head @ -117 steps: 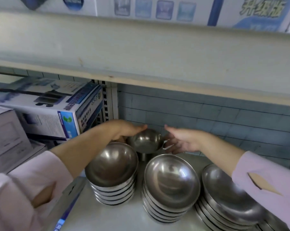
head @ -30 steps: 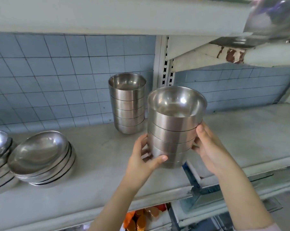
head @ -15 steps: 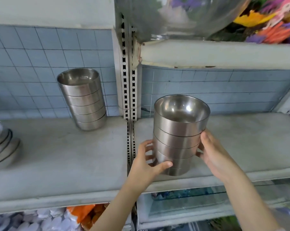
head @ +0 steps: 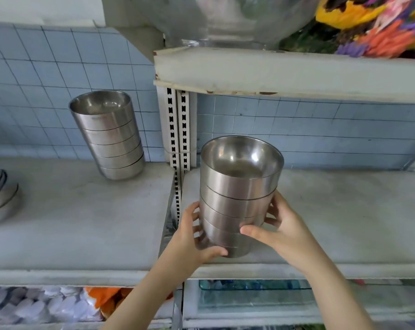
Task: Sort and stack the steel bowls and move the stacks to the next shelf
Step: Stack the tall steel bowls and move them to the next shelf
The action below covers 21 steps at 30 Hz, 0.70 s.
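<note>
Next shelf (head: pixel 344 217): grey slab rt of slotted upright (head: pixel 177 129). Held stack (head: pixel 237 201), nested steel bowls, upright over its front-left corner; can't tell if base touches. Second stack (head: pixel 111 141) near back edge of left shelf (head: pixel 77 222). Prob. rigid, heavy-ish together, walls slick, bowls may slip apart: hold low, opposite sides. Left hand (head: pixel 189 244) & right hand (head: pixel 285 232) curl round lower bowls.

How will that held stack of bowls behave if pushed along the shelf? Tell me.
The stack of bowls is tall and narrow at its base, so a high push would likely tip it. Its polished steel probably slips; both the left hand and right hand grip its lower half. Nested and rigid, it should move as one.
</note>
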Motion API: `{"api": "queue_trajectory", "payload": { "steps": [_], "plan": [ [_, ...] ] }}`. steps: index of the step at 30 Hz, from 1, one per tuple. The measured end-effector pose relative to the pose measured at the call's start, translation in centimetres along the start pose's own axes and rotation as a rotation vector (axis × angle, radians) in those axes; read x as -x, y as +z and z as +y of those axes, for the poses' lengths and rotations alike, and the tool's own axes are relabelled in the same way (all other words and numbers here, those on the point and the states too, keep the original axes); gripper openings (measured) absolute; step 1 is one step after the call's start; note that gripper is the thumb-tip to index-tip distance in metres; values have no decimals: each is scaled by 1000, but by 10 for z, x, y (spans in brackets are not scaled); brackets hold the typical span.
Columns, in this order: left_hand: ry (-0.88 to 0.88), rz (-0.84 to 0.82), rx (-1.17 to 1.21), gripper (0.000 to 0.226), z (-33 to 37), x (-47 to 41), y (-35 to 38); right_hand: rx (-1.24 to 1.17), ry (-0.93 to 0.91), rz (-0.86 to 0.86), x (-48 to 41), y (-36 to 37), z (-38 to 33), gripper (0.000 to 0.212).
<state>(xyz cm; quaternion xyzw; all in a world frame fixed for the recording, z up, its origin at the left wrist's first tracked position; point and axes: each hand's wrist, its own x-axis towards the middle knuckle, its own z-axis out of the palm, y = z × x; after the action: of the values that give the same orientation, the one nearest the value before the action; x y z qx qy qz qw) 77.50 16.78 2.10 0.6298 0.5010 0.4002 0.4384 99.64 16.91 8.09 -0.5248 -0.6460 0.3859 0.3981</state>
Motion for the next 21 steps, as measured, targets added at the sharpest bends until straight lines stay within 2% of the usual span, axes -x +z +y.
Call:
{"api": "queue_trajectory", "payload": {
  "steps": [3,14,21],
  "plan": [
    [8,8,-73,99,-1,-3,-1,8,-14,-8,-5,1,5,92],
    [-14,-25,-126,111,-7,-57,-8,-60,-30,-53,-69,-1,24,106],
    [-13,-28,-160,107,-8,-101,-15,-115,-39,-62,-118,-3,40,95]
  ]
}}
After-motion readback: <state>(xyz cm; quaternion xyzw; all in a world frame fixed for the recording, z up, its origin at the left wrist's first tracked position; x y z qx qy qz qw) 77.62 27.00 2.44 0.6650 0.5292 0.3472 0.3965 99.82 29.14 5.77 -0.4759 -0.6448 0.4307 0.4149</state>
